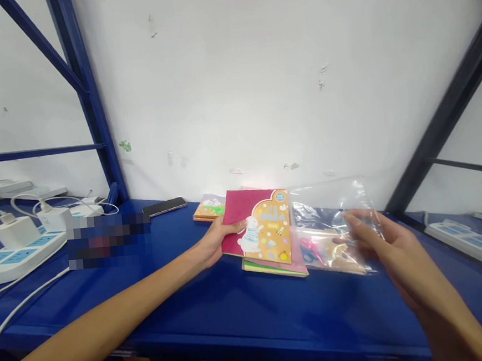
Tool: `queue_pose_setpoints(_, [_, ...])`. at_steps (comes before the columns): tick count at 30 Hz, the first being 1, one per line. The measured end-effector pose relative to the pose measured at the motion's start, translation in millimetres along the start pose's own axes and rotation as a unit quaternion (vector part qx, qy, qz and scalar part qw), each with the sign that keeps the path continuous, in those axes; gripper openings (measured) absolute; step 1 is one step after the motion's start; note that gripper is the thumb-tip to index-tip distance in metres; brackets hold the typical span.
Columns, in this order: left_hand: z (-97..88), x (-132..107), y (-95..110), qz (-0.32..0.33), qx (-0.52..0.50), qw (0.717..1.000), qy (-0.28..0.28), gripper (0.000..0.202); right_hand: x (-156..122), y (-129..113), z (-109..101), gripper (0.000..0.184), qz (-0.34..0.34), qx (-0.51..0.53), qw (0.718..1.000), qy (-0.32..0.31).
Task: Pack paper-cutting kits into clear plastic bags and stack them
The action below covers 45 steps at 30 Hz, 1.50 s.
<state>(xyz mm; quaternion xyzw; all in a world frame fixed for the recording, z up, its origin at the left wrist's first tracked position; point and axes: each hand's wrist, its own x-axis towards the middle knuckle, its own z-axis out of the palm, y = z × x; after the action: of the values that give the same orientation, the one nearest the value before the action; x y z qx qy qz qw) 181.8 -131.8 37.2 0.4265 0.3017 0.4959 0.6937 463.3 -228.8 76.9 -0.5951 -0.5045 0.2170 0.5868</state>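
Observation:
My left hand [214, 241] grips the left edge of a booklet [265, 228] with a magenta and orange cover and a white rabbit on it. Beneath it lie pink and green-edged paper items [273, 268]. Held by its right side, a clear plastic bag [318, 202] is pinched in my right hand [373, 237]. Small pink-handled scissors [311, 250] show through the lower part of the bag. The bag's left edge meets the booklet; whether the booklet is partly inside it I cannot tell. Behind my left hand sits a small stack of booklets [208, 206].
A black phone [164, 206] lies toward the back of the blue table [184, 313]. On the left are a white power strip [25, 256], plugged-in chargers [15, 229] and loose cables. Another power strip [475, 242] is at the right. Blue frame posts [86, 98] stand against the white wall.

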Motion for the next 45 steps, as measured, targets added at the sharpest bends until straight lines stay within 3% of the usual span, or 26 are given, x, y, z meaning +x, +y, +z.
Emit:
queue_pose_setpoints(3, [-0.5, 1.1, -1.9, 0.013, -0.009, 1.000, 0.007, 0.046, -4.3, -8.5, 3.0, 0.053, 0.041, 0.029, 0.998, -0.021])
queue_pose_setpoints(9, [-2.0, 2.8, -3.1, 0.019, -0.005, 1.000, 0.017, 0.046, -7.8, -17.5, 3.1, 0.052, 0.029, -0.006, 0.999, -0.030])
queue_pose_setpoints(19, [-3.2, 4.3, -4.2, 0.018, 0.011, 1.000, 0.009, 0.052, -8.2, -16.2, 10.4, 0.051, 0.025, -0.015, 0.999, -0.031])
queue_pose_setpoints(29, [-1.0, 2.0, -1.8, 0.033, 0.014, 0.999, 0.019, 0.053, -2.6, -6.7, 1.6, 0.058, 0.084, 0.031, 0.995, -0.045])
queue_pose_setpoints(37, [-2.2, 3.2, -4.2, 0.046, 0.019, 0.998, 0.028, 0.049, -4.5, -7.5, 5.9, 0.059, 0.087, 0.030, 0.995, -0.046])
queue_pose_setpoints(45, [-2.0, 2.9, -3.7, 0.044, 0.014, 0.999, 0.027, 0.048, -6.4, -10.4, 7.2, 0.057, 0.047, 0.000, 0.998, -0.033])
